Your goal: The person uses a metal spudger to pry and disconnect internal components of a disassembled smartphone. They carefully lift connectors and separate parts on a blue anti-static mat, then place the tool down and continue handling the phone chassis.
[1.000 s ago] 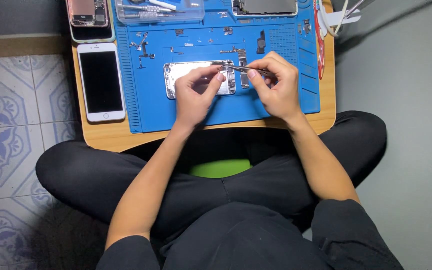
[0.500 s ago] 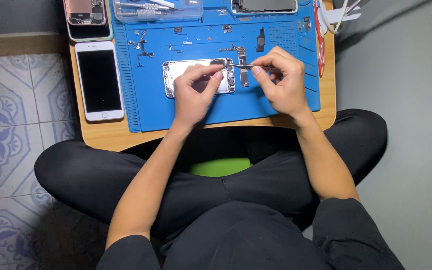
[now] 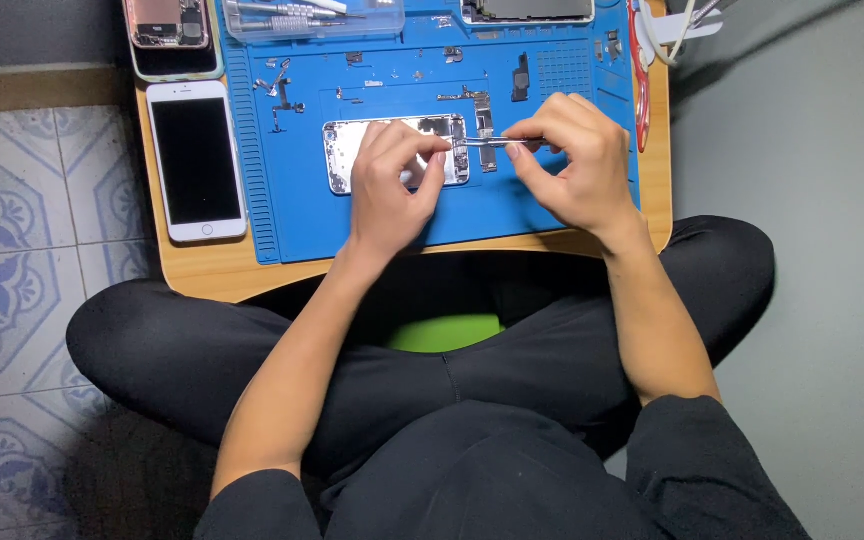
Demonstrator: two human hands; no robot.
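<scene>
Both hands barely shifted: right hand (image 3: 574,160) pinches tweezers (image 3: 487,142), left hand (image 3: 392,185) covering opened phone (image 3: 392,152).

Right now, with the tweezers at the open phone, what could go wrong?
1. The tweezers in the right hand could slip and scratch parts inside the opened phone, which the left hand steadies.
2. Small loose parts on the blue mat may get knocked away by a wrist.
</scene>
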